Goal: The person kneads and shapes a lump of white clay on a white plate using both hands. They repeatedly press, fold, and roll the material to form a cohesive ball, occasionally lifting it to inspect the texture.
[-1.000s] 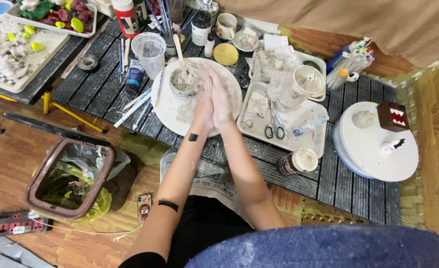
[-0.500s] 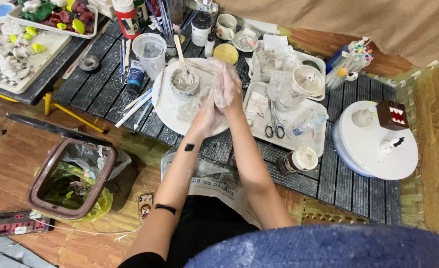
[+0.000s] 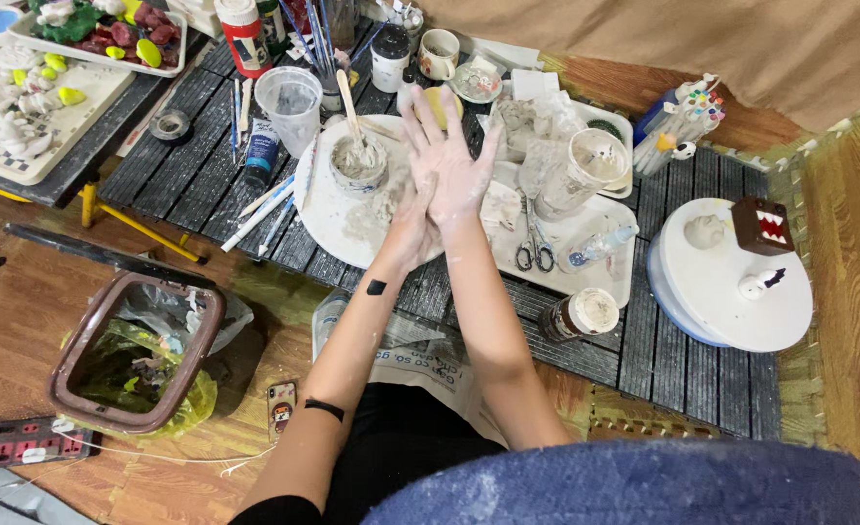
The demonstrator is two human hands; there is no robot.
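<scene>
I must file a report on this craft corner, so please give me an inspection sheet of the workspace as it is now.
Surface: dark slatted low table on a wooden floor, crowded.
Job's things: round white plate smeared with grey paste; small cup of grey paste with a wooden stick standing in it.
Clutter: scissors, clear plastic cup, paint tube, white tray, white turntable carrying a brown box figure.
Hands: left hand and right hand pressed together over the plate, coated in pale paste, fingers spread.
Cables: power strip with a thin white cord on the floor.
Surroundings: lined bin, phone, newspaper.
</scene>
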